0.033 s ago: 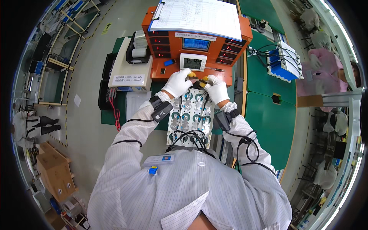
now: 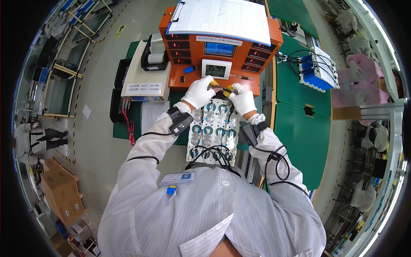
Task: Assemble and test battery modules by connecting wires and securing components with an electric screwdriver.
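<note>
My left hand [image 2: 198, 92], in a white glove with yellow-orange fingertips, is closed at the far end of a battery module [image 2: 212, 132]. Opposite it, my right hand [image 2: 242, 101], gloved the same way, is closed too. Between the fingertips of both hands is a small dark piece, too small to make out. The module lies in front of my body, a pale plate with round teal-ringed openings and metal tabs. Black cables [image 2: 214, 150] loop over its near end, and thin dark wires run along it toward my hands.
Beyond my hands stands an orange tester [image 2: 192, 79] with red displays, a small clock [image 2: 215, 69] and a clipboard [image 2: 220, 21] on top. A cream instrument [image 2: 143, 88] and red leads [image 2: 130, 132] are at left. A blue battery pack [image 2: 314, 75] with black cables sits on the right green bench.
My hands and the battery module have not visibly moved. A person in pink at the far right has shifted an arm slightly.
</note>
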Demonstrator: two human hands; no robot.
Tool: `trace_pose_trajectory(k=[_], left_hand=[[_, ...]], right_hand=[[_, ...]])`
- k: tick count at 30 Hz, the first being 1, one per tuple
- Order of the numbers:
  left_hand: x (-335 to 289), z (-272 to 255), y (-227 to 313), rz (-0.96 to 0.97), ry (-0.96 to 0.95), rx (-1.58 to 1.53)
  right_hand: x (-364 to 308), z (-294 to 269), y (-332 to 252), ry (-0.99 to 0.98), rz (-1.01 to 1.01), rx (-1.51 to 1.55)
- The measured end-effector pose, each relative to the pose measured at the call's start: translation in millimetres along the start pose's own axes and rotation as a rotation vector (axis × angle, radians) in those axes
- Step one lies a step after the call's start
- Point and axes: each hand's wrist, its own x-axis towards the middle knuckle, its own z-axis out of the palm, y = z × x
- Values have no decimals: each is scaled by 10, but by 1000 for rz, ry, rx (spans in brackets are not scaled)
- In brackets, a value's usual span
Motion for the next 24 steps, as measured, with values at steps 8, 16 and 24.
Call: trace_pose_trajectory(k=[8,16,24], left_hand=[[-64,86,-85,6,128,-3],[-72,124,-103,45,161,46],[-55,152,-142,50,160,50]], right_hand=[[150,1,11,-109,46,40],[150,25,87,-154,98,74],[127,21,-1,-166,143,84]])
